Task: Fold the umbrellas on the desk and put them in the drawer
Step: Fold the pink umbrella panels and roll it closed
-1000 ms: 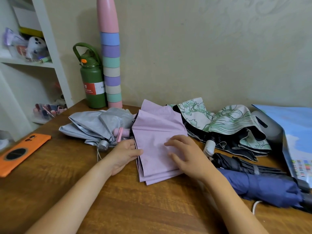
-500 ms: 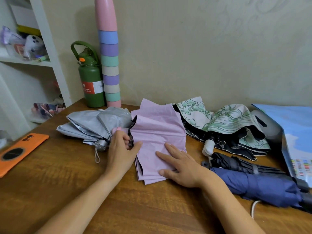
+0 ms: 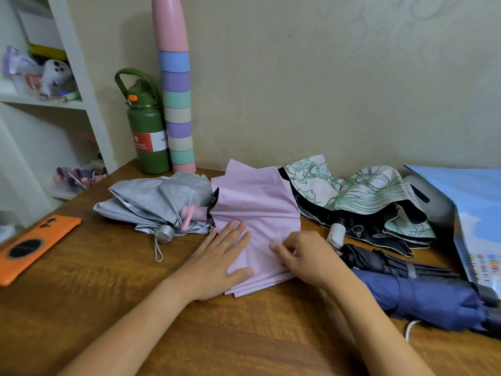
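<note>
A pink-lilac umbrella (image 3: pixel 254 204) lies collapsed in the middle of the wooden desk (image 3: pixel 108 294), its cloth panels stacked flat. My left hand (image 3: pixel 217 264) presses flat on the near left part of the cloth, fingers straight. My right hand (image 3: pixel 303 256) is on the right side of the cloth, fingers curled and pinching a fold. A silver-grey umbrella (image 3: pixel 151 202) lies to the left, a white-and-green flowered one with black lining (image 3: pixel 363 194) to the right. A black rolled umbrella (image 3: pixel 379 261) and a navy one (image 3: pixel 428 297) lie at the near right. No drawer is in view.
An orange phone case (image 3: pixel 29 245) lies at the left desk edge. A green flask (image 3: pixel 147 131) and a tall stack of pastel cups (image 3: pixel 177 104) stand against the wall. A white shelf unit (image 3: pixel 40 104) is at the left, a blue printed sheet (image 3: pixel 474 213) at the right.
My left hand left the pink handle area and now lies flat on the lilac cloth. My right hand went from flat to pinching a fold on the right side.
</note>
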### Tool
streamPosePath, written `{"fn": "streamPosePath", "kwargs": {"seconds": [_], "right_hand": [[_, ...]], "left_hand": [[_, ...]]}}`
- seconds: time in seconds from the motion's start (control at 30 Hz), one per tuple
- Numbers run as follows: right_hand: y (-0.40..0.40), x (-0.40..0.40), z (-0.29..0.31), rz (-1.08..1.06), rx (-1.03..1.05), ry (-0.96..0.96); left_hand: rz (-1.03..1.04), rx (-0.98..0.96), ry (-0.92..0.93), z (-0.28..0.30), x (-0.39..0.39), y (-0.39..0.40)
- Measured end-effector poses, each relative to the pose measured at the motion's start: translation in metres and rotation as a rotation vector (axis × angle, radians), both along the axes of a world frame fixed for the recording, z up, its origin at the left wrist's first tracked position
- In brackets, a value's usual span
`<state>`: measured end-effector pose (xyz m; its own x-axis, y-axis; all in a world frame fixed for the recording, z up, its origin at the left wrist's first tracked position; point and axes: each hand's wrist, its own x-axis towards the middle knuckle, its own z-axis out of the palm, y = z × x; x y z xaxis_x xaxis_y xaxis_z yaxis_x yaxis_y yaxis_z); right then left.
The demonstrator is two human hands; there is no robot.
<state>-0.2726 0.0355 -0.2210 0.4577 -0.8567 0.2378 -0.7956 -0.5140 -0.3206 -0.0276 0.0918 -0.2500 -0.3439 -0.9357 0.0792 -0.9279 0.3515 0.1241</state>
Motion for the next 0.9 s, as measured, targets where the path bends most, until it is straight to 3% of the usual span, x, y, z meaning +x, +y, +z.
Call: {"fn": "streamPosePath", "kwargs": {"seconds": [0.07,0.17,0.3,0.4,0.57,0.73,0.9], "right_hand": [[-0.002,0.0,-0.001,-0.031,-0.044,-0.063],[-0.003,0.001,0.005,-0.041,-0.038,-0.387],[-0.004,0.005,0.013,-0.018,0.352,-0.906],[-0.006,0.01,0.016,0.007,0.553,-1.061],[-0.015,0.012,0.01,-0.04,0.403,-0.957],[-0.015,0.011,0.009,-0.05,0.05,-0.584],[-0.012,0.013,0.009,-0.099,-0.215,-0.59]], "left_hand": [[-0.001,0.037,-0.03,0.003,0.0,0.001],[-0.01,0.06,-0.048,0.004,0.0,0.0],[-0.022,0.073,-0.038,0.005,0.0,0.001],[-0.016,0.081,-0.03,0.007,-0.001,0.002],[0.01,0.088,-0.024,0.006,-0.002,0.001],[0.02,0.079,0.001,0.007,-0.002,0.002],[0.028,0.096,0.023,0.008,-0.002,0.003]]}}
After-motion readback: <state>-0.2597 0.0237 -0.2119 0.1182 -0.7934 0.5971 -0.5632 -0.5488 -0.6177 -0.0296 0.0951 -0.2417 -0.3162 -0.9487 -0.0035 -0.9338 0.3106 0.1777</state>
